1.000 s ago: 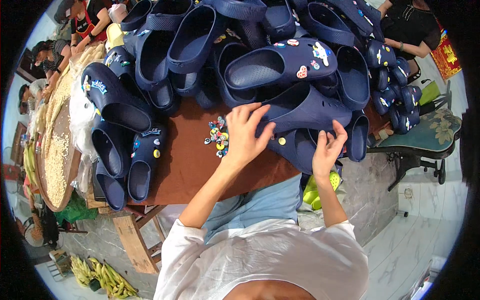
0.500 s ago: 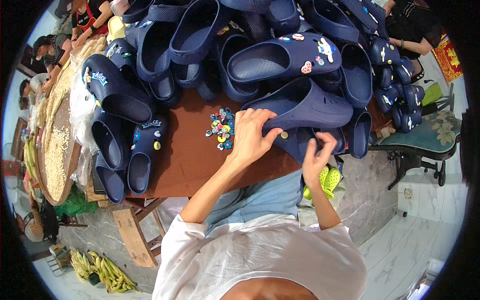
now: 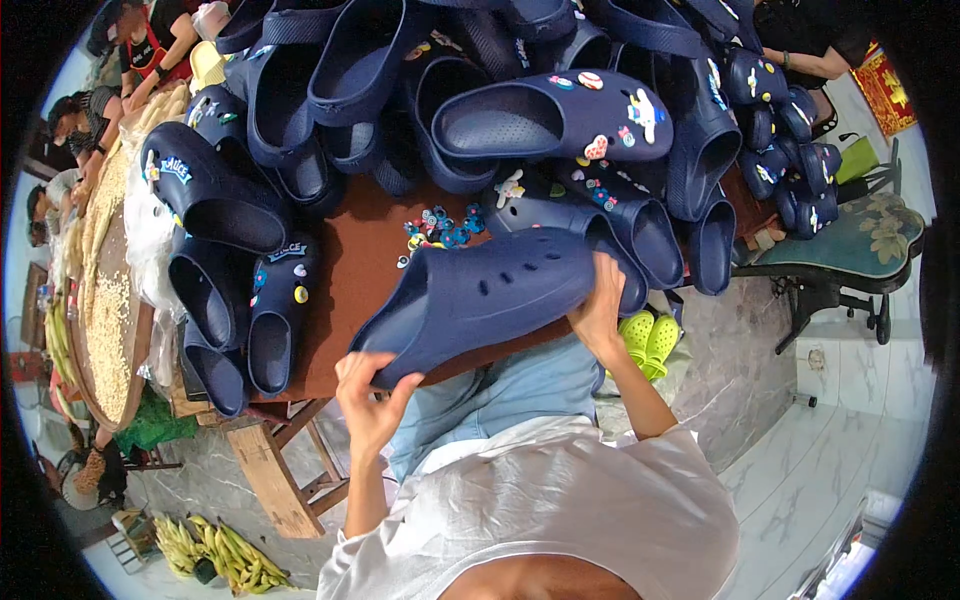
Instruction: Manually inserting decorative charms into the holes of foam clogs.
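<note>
A plain navy clog (image 3: 490,295) is tilted above the near edge of the brown-covered table (image 3: 335,290), held between both hands. My left hand (image 3: 370,405) pinches the rim at its heel end, the thumb against the near side. My right hand (image 3: 603,318) grips the toe end, its fingertips partly hidden behind the clog. Just beyond the clog lies a small pile of colourful shoe charms (image 3: 440,228), partly covered by it. Behind the clog sits a navy clog with charms (image 3: 550,205), close to my right hand.
Navy clogs (image 3: 360,60) are heaped across the back. Decorated ones stand at the left (image 3: 275,320) and far right (image 3: 800,180). Lime-green clogs (image 3: 650,340) are beside my right forearm. A chair (image 3: 850,240) stands right. Other people work around a grain-covered tray (image 3: 110,340).
The plain clog has come off the pile toward me and to the left. My left hand has moved to its heel, my right to its toe. Decorated clogs behind it are now uncovered.
</note>
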Motion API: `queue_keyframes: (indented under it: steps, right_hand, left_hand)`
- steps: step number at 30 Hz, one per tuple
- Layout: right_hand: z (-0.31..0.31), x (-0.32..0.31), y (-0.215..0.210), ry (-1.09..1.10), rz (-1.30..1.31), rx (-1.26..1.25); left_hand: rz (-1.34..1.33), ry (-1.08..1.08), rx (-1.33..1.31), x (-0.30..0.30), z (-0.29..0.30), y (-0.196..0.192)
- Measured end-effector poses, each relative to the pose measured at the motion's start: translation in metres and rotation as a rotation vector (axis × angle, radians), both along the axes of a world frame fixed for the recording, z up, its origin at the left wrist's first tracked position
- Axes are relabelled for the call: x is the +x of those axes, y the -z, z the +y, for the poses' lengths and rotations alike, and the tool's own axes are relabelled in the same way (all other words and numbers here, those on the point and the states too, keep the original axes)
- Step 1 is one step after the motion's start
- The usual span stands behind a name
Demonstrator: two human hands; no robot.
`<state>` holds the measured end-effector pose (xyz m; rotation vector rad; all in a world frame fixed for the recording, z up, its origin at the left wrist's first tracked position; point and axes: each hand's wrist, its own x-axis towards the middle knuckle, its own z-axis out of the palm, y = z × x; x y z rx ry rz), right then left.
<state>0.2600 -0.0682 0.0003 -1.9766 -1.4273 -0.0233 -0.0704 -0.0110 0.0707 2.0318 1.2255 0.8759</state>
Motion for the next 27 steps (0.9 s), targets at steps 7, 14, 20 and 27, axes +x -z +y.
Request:
queue_keyframes:
  steps: [7,14,20,27]
  right_hand:
    - [0.002,-0.009,0.003,0.104,0.063,0.202]
    - [0.018,-0.023,-0.007,0.02,0.045,0.319]
    - [0.055,-0.022,-0.03,-0.03,0.048,0.377]
    - [0.052,-0.052,-0.023,-0.17,0.002,0.421]
  left_hand:
    - [0.053,-0.236,0.09,-0.054,-0.05,0.021]
    - [0.073,-0.528,0.173,-0.075,-0.09,0.06]
    - [0.163,-0.667,0.164,-0.068,-0.109,0.082]
    - [0.222,-0.622,0.125,-0.058,-0.101,0.084]
